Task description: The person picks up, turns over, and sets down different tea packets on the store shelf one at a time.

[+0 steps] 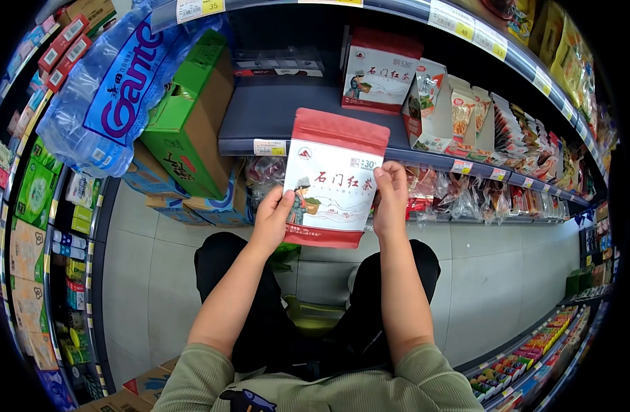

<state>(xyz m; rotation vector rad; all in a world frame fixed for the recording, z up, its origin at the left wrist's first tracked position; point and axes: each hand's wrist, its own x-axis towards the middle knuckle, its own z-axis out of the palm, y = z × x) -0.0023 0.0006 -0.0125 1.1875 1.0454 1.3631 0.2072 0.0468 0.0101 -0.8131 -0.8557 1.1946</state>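
Between my hands is a red and white tea pouch (332, 189), upright and tilted slightly, its printed front facing me. My left hand (270, 218) grips its lower left edge, thumb on the front. On the right edge my right hand (389, 196) is closed, thumb near the front and fingers curled at the side. Behind it, a similar red and white pouch (380, 72) stands on the grey shelf (280, 110). Beside that pouch are open display boxes (430, 103) holding small snack packets.
At left, a shrink-wrapped pack of water bottles (116, 103) rests by a green carton (184, 117), with more cartons below. A price-tagged shelf edge (459, 27) curves overhead. Bagged goods (452, 196) fill the lower shelf. Stocked shelves (535, 357) flank the tiled floor (487, 275).
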